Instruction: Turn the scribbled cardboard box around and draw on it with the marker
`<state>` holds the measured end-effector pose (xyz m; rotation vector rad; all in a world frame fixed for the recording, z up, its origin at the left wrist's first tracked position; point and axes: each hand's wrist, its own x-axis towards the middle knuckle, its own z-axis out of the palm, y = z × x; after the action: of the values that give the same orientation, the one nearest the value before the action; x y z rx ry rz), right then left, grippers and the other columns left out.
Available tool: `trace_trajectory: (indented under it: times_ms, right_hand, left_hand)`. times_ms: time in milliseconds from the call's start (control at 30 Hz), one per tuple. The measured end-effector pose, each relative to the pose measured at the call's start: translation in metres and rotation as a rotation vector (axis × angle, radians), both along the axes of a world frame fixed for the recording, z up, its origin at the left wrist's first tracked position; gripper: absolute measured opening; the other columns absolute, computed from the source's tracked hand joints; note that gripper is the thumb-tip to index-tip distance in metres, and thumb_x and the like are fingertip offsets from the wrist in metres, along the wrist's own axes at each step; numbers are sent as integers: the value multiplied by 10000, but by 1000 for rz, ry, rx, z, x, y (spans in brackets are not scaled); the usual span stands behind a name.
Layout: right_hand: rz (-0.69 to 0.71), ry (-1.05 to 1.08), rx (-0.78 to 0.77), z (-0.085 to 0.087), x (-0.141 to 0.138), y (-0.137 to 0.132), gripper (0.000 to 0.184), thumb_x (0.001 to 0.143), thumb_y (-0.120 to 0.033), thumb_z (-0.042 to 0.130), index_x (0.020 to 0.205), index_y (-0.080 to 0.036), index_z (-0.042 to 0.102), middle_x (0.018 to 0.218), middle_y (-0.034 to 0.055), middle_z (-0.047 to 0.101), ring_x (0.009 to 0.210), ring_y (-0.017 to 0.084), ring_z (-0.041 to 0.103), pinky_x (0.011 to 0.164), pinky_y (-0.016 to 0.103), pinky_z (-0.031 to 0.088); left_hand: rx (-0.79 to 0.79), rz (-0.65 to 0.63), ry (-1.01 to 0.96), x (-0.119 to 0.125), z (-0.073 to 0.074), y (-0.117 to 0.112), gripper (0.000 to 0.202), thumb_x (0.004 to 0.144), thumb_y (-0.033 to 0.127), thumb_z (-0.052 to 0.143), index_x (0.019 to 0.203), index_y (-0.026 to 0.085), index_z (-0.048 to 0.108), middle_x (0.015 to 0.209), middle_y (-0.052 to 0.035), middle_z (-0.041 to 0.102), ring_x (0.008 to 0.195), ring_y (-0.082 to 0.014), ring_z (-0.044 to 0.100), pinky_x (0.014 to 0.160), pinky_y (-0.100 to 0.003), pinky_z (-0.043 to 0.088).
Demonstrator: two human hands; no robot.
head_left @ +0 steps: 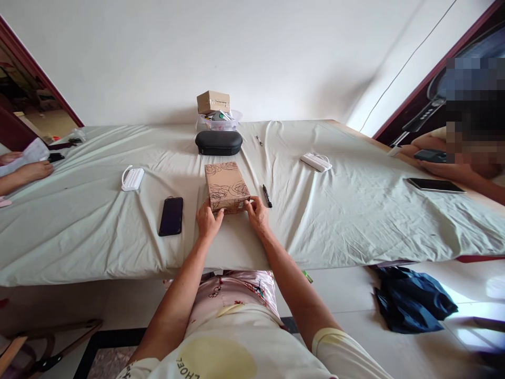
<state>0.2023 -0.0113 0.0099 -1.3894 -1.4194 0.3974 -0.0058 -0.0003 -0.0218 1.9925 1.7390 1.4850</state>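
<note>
A flat brown cardboard box printed with rose outlines lies on the pale sheet covering the table. My left hand grips its near left corner with curled fingers. My right hand holds the near right corner the same way. A black pen lies just right of the box. A black phone lies to the left of my left hand.
A black oval case, a clear tub with a small brown box on top stand farther back. White folded items lie either side. Other people's arms rest at the left edge and right edge; a tablet lies right.
</note>
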Motion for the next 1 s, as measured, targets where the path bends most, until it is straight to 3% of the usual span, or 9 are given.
trace_trajectory:
  times_ms: [100,167,267,367,500,667,800,1000]
  right_hand:
    - [-68,-46,80,-2,1,1,412,976,-588,539,1077,-211,674,822,35,674,682,178,613,694,330,530]
    - [-112,-77,178,-3,2,2,447,986,-562,539,1244,-215,648,1081,110,695,827,210,657,751,375,578]
    - [-112,-199,316,-1,1,0,516,1010,-472,525,1481,-260,522,1387,169,598,1146,284,650,902,468,606]
    - [-80,-385,420,3,-3,-5,500,1022,-357,513,1516,-277,514,1453,157,568,1342,312,570,1094,536,532]
    - [13,-487,462,7,-10,-9,499,999,-244,513,1495,-277,547,1402,131,624,1344,305,557,1164,548,478]
    - [-25,-459,476,4,-11,-6,466,978,-200,497,1434,-256,578,1360,131,644,1312,297,563,1146,563,480]
    - [-72,-394,464,1,-10,-2,450,956,-221,521,1401,-256,584,1348,135,634,1289,297,574,1103,554,511]
    - [-106,-184,320,-1,-6,-2,481,940,-253,508,1416,-244,580,1407,167,580,1293,321,539,807,432,614]
  left_hand:
    - [-90,25,62,1,3,-2,492,890,304,676,1338,125,580,1278,-230,705,1229,-378,668,1097,-536,490]
    - [-125,28,75,1,6,-4,484,886,263,676,1339,127,573,1233,-216,720,1195,-366,680,1086,-514,492]
    - [-146,26,83,1,10,-5,485,894,243,676,1351,125,566,1228,-211,720,1186,-360,682,1086,-498,487]
    - [-149,19,78,1,13,-6,497,899,232,675,1371,125,562,1236,-207,721,1196,-358,681,1095,-494,483]
    - [-156,-3,35,1,16,-8,539,889,227,691,1403,131,560,1261,-205,725,1205,-361,687,1100,-500,492]
    - [-146,-38,-86,-1,15,-7,588,900,232,682,1464,158,533,1371,-190,697,1269,-330,677,1079,-453,538]
    - [-86,-116,-164,-3,10,-3,514,966,276,594,1467,173,544,1385,-162,699,1243,-285,699,1050,-418,577]
    - [69,-217,-225,-2,10,-2,483,998,438,551,1395,171,616,1381,-178,693,1213,-283,709,983,-428,632]
